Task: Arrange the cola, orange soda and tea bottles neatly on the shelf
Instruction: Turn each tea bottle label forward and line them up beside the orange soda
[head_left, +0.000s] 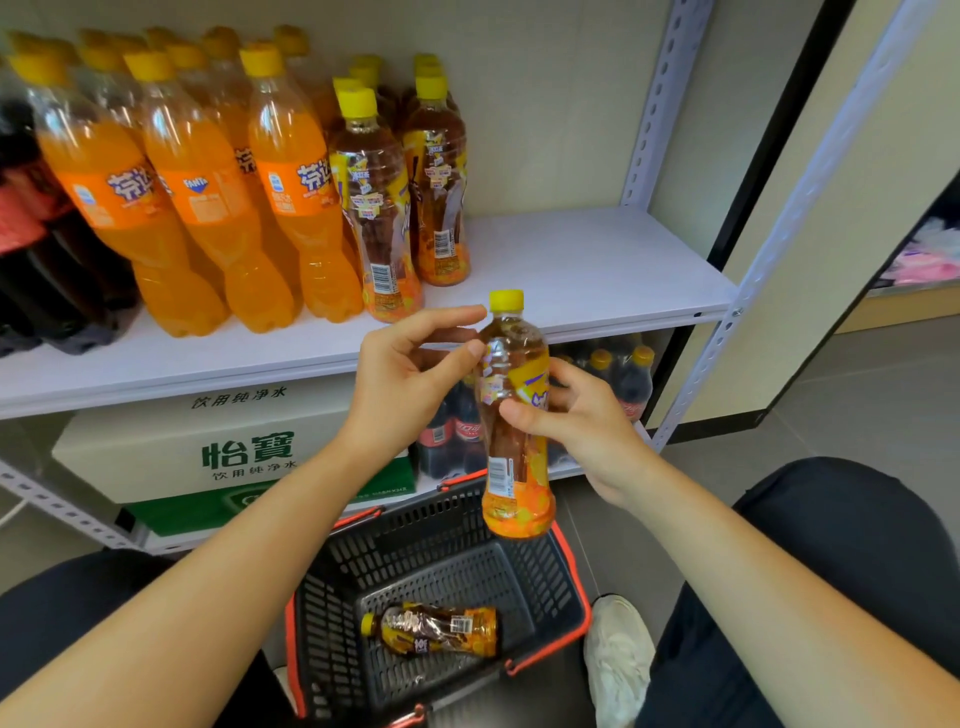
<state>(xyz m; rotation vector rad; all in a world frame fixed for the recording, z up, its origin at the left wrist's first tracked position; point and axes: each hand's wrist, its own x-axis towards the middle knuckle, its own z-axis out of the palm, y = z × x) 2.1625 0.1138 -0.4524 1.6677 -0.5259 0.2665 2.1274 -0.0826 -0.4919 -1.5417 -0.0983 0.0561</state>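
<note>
My right hand (587, 421) grips a tea bottle (514, 415) with a yellow cap, upright, below the shelf's front edge. My left hand (410, 374) touches the bottle's upper part with thumb and forefinger. On the white shelf (597, 265) stand rows of orange soda bottles (208, 197), tea bottles (379, 208) to their right, and dark cola bottles (31, 249) at the far left. One more tea bottle (436, 629) lies on its side in the black basket (550, 566) on the floor.
The shelf's right half is bare white board. Below it sit a water carton (234, 447) and more cola bottles (628, 384). Metal shelf posts (727, 332) rise at the right. My knees and a white shoe (618, 654) flank the basket.
</note>
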